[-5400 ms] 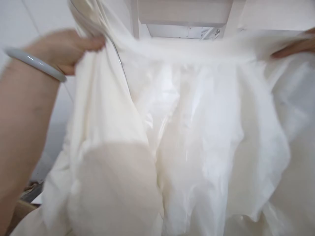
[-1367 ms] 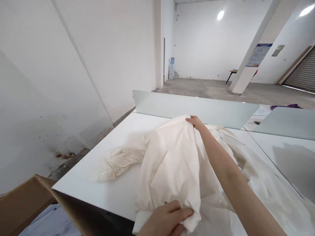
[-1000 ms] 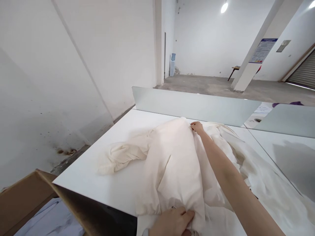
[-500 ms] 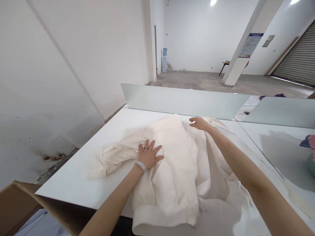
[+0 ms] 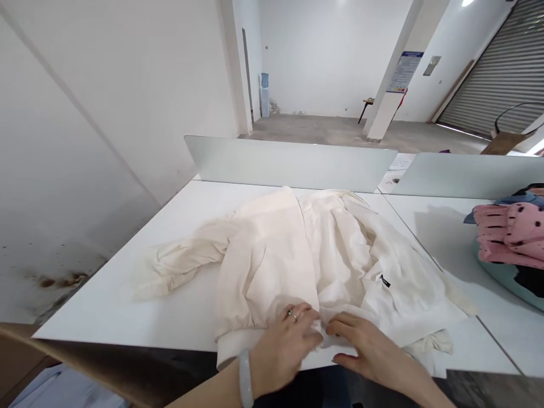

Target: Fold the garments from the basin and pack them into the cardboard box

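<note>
My left hand [image 5: 285, 352] is bent and closed over the cloth of a cream long-sleeved shirt [image 5: 272, 266], and its fingers hold a fold near the lower edge. On this hand I wear a ring [image 5: 290, 314] and a pale bangle [image 5: 245, 378]. My right hand [image 5: 369, 347] is beside the left one, just apart from it. Its fingers [image 5: 342, 324] are half open and lie on the same cloth, but I cannot tell if they pinch it.

The shirt lies crumpled on the white desk [image 5: 127, 283], and its lower edge comes near the front side of the desk. One sleeve [image 5: 182, 266] goes out to the left, and a small black label [image 5: 385, 280] shows on the inner cloth at the right.

On the right part of the desk there is a pile of pink clothes with dark spots [image 5: 508, 229], and under it a teal thing [image 5: 493, 273]. Behind the shirt stands a low glass divider [image 5: 289, 161]. At the lower left I see a cardboard box flap [image 5: 85, 368], with pale blue cloth [image 5: 63, 388] below it. Far behind there is a concrete floor [image 5: 310, 129] and a pillar with a poster [image 5: 403, 71].
</note>
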Tool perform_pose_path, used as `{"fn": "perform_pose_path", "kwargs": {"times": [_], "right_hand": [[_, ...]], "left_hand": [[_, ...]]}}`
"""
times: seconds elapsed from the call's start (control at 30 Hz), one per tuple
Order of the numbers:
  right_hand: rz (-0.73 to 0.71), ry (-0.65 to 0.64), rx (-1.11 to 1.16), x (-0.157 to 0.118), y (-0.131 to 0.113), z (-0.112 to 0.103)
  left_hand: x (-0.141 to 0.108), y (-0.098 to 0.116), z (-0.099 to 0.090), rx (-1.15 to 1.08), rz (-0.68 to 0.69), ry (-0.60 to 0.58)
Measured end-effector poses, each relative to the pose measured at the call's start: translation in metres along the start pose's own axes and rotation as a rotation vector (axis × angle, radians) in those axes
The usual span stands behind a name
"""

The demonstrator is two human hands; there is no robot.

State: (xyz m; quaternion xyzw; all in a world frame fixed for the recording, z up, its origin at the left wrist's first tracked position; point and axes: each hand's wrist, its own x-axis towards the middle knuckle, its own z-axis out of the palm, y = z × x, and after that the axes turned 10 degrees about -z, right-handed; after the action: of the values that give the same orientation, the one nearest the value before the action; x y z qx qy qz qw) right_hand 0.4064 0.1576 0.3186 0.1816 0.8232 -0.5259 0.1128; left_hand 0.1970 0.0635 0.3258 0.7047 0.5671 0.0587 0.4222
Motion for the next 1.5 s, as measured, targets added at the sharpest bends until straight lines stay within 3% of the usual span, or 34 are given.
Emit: {"fn": "perform_pose_path", "kwargs": {"times": [0.1,0.17,0.27,0.37,0.43,0.53,0.63,0.8,0.87,0.93,1.0,1.07,1.13,1.23,1.3,1.37,1.43,1.5], "right_hand": [[0.009,0.232,-0.108,0.016,-0.008,0.036],[0.015,0.43,-0.182,0.032,-0.01,0.049],[-0.065,0.693,-0.286,0.051,-0.008,0.051],[-0.206,0.798,-0.361,0.055,-0.006,0.046],[-0.232,0.792,-0.355,0.054,-0.007,0.046],[-0.136,0.766,-0.282,0.059,-0.007,0.055],[-0.065,0.755,-0.212,0.072,-0.003,0.058],[-0.189,0.806,-0.195,0.079,0.016,0.042],[-0.262,0.677,-0.203,0.073,0.021,0.035],[-0.327,0.419,-0.203,0.065,0.025,0.029],[-0.336,0.219,-0.173,0.054,0.027,0.023],[-0.308,0.143,-0.104,0.044,0.029,0.016],[-0.277,0.127,0.0,0.039,0.033,0.01],[-0.197,0.278,0.248,0.045,0.042,0.006],[-0.067,0.407,0.485,0.056,0.05,0.009],[0.069,0.435,0.677,0.068,0.057,0.015],[0.144,0.426,0.7,0.077,0.061,0.022],[0.13,0.468,0.545,0.081,0.062,0.03]], "left_hand": [[0.001,-0.004,0.01,-0.131,-0.292,0.126],[-0.001,-0.007,0.008,-0.227,-0.438,0.243],[-0.007,-0.001,0.0,-0.251,-0.467,0.366],[-0.012,0.007,-0.005,-0.224,-0.39,0.444],[-0.013,0.01,-0.005,-0.254,-0.368,0.488],[-0.011,0.011,-0.003,-0.344,-0.387,0.545],[-0.011,0.013,-0.002,-0.291,-0.37,0.537],[-0.013,0.02,-0.005,-0.097,-0.337,0.586],[-0.012,0.022,-0.003,-0.072,-0.305,0.57],[-0.01,0.024,0.004,-0.045,-0.257,0.407],[-0.008,0.026,0.016,-0.006,-0.21,0.159],[-0.006,0.028,0.027,0.019,-0.199,-0.026],[-0.005,0.029,0.034,-0.012,-0.202,-0.094],[-0.002,0.026,0.029,-0.161,-0.16,-0.051],[0.004,0.016,0.021,-0.2,-0.156,0.057],[0.011,0.0,0.015,-0.105,-0.214,0.199],[0.019,-0.021,0.015,0.069,-0.345,0.313],[0.024,-0.042,0.02,0.215,-0.501,0.339]]}}
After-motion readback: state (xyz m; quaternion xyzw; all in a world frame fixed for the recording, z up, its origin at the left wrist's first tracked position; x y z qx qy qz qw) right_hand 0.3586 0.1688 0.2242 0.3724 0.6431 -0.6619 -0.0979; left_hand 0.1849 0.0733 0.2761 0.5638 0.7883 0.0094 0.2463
